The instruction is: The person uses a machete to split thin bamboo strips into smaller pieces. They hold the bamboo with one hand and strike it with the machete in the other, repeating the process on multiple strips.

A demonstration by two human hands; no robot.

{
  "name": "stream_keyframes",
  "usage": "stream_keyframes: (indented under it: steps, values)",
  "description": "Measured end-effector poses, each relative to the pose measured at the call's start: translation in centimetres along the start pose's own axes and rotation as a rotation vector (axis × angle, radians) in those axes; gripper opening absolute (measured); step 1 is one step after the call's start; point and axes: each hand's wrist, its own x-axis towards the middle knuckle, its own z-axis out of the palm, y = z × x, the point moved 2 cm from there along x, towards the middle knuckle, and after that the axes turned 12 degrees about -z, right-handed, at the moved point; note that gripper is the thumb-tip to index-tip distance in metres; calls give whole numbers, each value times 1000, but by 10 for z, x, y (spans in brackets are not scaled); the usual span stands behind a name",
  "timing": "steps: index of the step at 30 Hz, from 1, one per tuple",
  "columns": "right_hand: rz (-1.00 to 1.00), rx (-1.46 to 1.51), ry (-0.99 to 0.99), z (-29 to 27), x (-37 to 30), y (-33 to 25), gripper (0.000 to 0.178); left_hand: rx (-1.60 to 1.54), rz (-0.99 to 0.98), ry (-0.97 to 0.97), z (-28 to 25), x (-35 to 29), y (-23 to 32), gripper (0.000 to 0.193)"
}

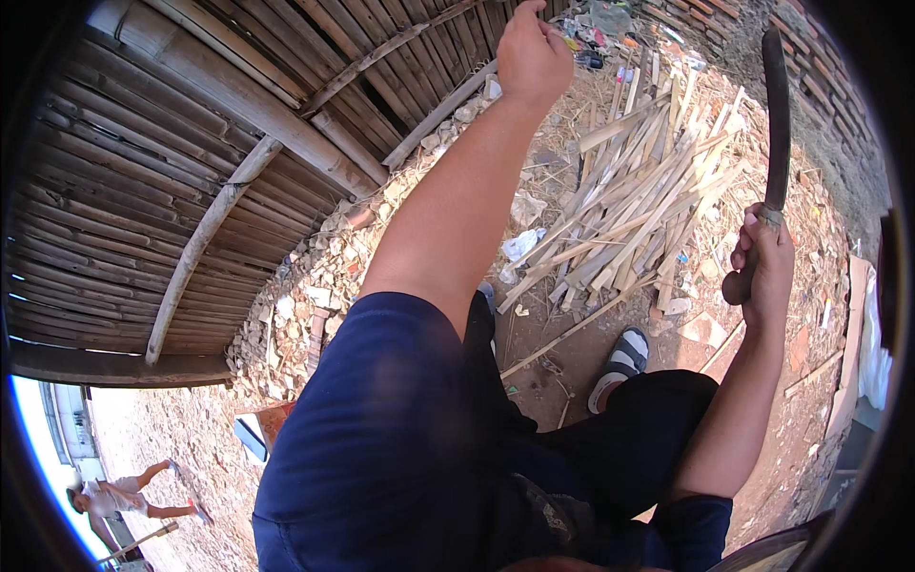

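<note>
Holding a dark-bladed machete (779, 143)

The left arm (443, 210) stretches up and forward, nearly straight, and ends in the left hand (536, 62) at the top edge, its fingers bent inward and their tips hard to make out. The right forearm (739, 410) rises from the lower right, its wrist roughly straight, and the right hand (770, 262) is clenched, curled fingers showing on its inner side
</note>
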Motion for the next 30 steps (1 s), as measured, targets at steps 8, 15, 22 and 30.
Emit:
stream_keyframes:
  steps: [8,15,22,30]
  values:
    - [-32,53,60,-27,-7,-3,18,323,-694,-566,17,-119,-114,61]
    - [52,21,141,-38,7,12,15,651,-918,-961,71,-252,-196,66]
    - [187,-12,140,-32,19,31,18,646,-1089,-886,118,-285,-247,50]
    - [231,-87,89,-12,30,44,26,621,-1029,-928,134,-298,-272,42]
